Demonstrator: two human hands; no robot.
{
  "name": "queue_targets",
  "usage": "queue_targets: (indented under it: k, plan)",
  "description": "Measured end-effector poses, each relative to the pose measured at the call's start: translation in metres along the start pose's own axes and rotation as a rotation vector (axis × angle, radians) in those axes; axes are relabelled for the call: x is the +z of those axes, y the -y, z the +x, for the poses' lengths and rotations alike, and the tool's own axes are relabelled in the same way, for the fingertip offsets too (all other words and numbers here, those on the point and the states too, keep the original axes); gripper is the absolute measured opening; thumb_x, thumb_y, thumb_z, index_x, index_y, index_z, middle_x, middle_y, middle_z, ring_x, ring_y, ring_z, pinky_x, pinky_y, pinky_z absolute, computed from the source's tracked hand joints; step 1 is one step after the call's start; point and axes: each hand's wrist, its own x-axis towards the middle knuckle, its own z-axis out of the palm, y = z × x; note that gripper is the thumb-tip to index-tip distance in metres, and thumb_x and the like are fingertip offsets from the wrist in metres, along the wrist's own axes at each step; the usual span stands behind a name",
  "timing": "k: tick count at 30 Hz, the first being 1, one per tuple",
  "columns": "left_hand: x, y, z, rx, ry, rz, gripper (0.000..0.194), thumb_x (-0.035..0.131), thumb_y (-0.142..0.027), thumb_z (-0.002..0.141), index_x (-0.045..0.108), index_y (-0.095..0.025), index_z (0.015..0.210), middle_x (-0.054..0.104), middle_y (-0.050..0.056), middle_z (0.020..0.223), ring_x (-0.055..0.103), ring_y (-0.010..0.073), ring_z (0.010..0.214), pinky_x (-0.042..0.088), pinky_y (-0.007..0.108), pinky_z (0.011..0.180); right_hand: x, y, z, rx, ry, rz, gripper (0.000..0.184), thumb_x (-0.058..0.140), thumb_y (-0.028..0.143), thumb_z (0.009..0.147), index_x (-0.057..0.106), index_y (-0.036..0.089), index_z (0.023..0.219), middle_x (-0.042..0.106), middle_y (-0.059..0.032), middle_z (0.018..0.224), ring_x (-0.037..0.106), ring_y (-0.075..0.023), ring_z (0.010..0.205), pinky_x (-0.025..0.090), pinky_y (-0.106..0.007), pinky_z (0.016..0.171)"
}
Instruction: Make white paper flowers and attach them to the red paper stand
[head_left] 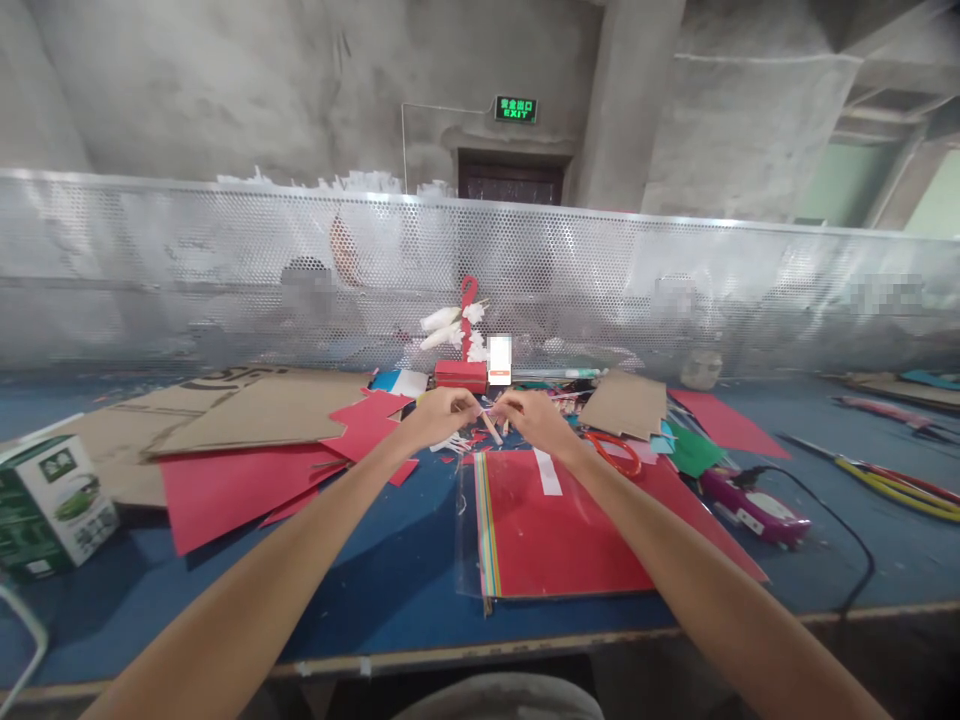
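Note:
Both my arms reach forward over a blue worktable (390, 590). My left hand (441, 412) and my right hand (534, 416) meet at the middle, fingers pinched on the two ends of a small pale stick-like piece (491, 425). Just below them lies a clear-wrapped pack of red coloured paper (555, 530) with a white tape strip on it. Beyond the hands stands a red paper model (463, 350) with white trimmings on a red box base.
Red paper sheets (232, 485) and brown cardboard (255, 410) lie to the left, a green and white box (52, 505) at far left. Red-handled scissors (616, 450), green paper, a purple glue gun (754, 505) with black cord sit right. A perforated metal screen (675, 290) closes the back.

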Motion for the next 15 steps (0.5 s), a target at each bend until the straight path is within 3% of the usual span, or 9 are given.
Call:
queue_targets:
  k: [9, 15]
  plan:
    - [-0.011, 0.0, -0.004, 0.042, 0.097, 0.12, 0.023, 0.055, -0.038, 0.083, 0.068, -0.019, 0.083, 0.072, 0.005, 0.082, 0.064, 0.0173, 0.074, 0.044, 0.026, 0.069, -0.004, 0.003, -0.001, 0.039, 0.155, -0.069, 0.046, 0.039, 0.032, 0.099, 0.066, 0.017, 0.065, 0.071, -0.0022, 0.069, 0.061, -0.0123, 0.064, 0.037, -0.021, 0.064]
    - [-0.027, 0.03, -0.006, -0.175, 0.095, 0.491, 0.016, 0.059, -0.034, 0.078, 0.068, -0.024, 0.087, 0.073, 0.003, 0.092, 0.066, 0.02, 0.081, 0.042, 0.025, 0.068, -0.024, -0.014, -0.003, 0.149, 0.171, -0.374, 0.029, 0.047, 0.034, 0.095, 0.069, 0.02, 0.083, 0.073, -0.0033, 0.078, 0.064, -0.0162, 0.075, 0.034, -0.022, 0.064]
